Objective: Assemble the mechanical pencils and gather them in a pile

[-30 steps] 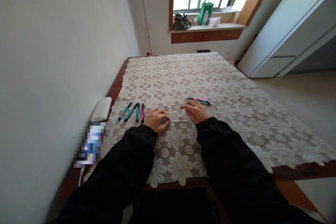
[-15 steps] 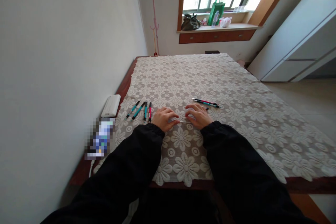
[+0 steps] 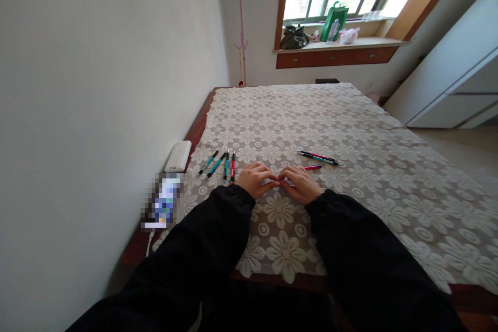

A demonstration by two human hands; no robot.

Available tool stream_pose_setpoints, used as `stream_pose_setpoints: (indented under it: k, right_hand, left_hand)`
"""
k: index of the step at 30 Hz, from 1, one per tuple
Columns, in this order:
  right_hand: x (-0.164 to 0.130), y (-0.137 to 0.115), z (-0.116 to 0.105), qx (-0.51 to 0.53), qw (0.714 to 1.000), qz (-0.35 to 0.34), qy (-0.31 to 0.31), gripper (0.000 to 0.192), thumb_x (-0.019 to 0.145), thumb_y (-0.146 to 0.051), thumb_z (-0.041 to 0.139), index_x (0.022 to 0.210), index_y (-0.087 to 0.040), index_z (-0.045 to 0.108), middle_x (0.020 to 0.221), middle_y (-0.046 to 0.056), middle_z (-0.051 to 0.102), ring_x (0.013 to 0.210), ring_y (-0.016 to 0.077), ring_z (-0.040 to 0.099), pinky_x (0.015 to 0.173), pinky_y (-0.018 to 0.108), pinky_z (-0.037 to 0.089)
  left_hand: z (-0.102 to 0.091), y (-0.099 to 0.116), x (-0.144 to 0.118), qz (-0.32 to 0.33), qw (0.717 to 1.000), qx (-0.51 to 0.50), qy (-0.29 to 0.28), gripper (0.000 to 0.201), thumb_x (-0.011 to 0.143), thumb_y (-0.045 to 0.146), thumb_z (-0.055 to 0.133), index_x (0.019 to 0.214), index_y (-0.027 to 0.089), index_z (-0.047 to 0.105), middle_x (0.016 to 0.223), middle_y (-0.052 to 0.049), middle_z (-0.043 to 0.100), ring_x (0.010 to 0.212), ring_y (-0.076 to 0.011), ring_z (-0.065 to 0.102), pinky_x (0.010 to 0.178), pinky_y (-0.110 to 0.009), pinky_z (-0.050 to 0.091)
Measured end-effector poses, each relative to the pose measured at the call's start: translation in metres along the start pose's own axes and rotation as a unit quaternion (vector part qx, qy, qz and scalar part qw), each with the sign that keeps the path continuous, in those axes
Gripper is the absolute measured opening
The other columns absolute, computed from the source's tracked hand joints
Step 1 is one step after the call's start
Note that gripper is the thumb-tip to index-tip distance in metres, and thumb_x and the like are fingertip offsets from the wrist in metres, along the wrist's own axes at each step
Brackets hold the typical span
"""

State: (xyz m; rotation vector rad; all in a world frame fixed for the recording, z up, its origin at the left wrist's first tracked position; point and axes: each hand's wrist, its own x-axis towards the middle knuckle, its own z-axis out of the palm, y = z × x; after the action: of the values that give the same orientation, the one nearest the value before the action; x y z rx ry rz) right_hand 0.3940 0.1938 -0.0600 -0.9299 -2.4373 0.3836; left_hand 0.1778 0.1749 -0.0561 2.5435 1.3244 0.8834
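My left hand [image 3: 257, 180] and my right hand [image 3: 302, 184] meet over the lace tablecloth [image 3: 278, 210], fingertips touching in a pinch. The thin white strand seen between them earlier is now hidden by the fingers. Just left of my left hand lie a red pen [image 3: 233, 167] and several teal pens, the nearest a teal pen [image 3: 226, 166]. A red pen [image 3: 313, 167] sticks out from behind my right hand. Beyond it, a teal and black pen [image 3: 322, 160] lies against another red and black pen [image 3: 316, 155].
A white power bank [image 3: 178, 156] and a blurred phone [image 3: 165, 202] with a white cable [image 3: 150, 243] lie along the table's left edge by the wall. Bags, including a green bag [image 3: 334, 22], stand on the windowsill. A pink coat stand [image 3: 241, 15] rises behind the table.
My hands have come together from a small gap, across which a thin white strand was stretched. More of the red pen behind my right hand shows. The whole view has shifted slightly.
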Motion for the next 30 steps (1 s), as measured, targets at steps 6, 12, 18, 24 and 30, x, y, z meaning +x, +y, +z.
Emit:
stream_pose_setpoints:
  k: [6,12,18,24,30]
  right_hand:
    - [0.000,-0.002,0.005,0.082,0.996,0.022,0.029,0.012,0.096,-0.023,0.049,0.093,-0.019,0.059,0.087,0.006,0.066,0.082,0.0196,0.061,0.075,0.032,0.045]
    - [0.002,-0.009,0.006,0.235,0.964,0.077,0.102,0.013,0.092,-0.032,0.058,0.098,-0.021,0.062,0.080,0.001,0.065,0.071,0.0160,0.060,0.068,0.030,0.049]
    - [0.004,-0.015,0.007,0.373,0.909,0.124,0.135,0.025,0.083,-0.044,0.072,0.088,-0.022,0.062,0.081,0.000,0.064,0.074,0.0159,0.061,0.068,0.030,0.053]
    - [0.003,-0.017,0.006,0.394,0.898,0.140,0.133,0.029,0.081,-0.047,0.074,0.087,-0.021,0.062,0.081,0.000,0.065,0.073,0.0153,0.062,0.068,0.030,0.054]
    - [0.003,-0.019,0.005,0.390,0.898,0.137,0.153,0.028,0.081,-0.047,0.074,0.089,-0.022,0.065,0.082,0.002,0.068,0.075,0.0167,0.065,0.071,0.032,0.055]
  left_hand:
    - [-0.004,0.002,0.002,-0.018,1.000,-0.009,0.000,0.025,0.090,0.047,0.063,0.087,0.026,0.075,0.090,-0.001,0.074,0.093,-0.0183,0.062,0.088,-0.035,0.047]
    - [-0.006,0.002,0.001,-0.017,0.997,-0.045,0.060,0.020,0.090,0.041,0.064,0.088,0.024,0.073,0.091,-0.002,0.074,0.090,-0.0175,0.063,0.087,-0.034,0.050]
    - [-0.005,0.005,-0.002,-0.002,0.989,-0.071,0.131,0.017,0.089,0.039,0.067,0.090,0.024,0.073,0.083,-0.003,0.074,0.086,-0.0175,0.065,0.081,-0.033,0.055]
    - [-0.006,0.006,-0.003,-0.007,0.983,-0.088,0.160,0.017,0.087,0.040,0.068,0.092,0.025,0.075,0.083,-0.004,0.069,0.084,-0.0153,0.066,0.077,-0.029,0.057]
    - [-0.005,0.006,-0.004,-0.014,0.980,-0.120,0.156,0.017,0.089,0.035,0.066,0.100,0.025,0.074,0.089,-0.002,0.069,0.081,-0.0124,0.068,0.078,-0.026,0.059]
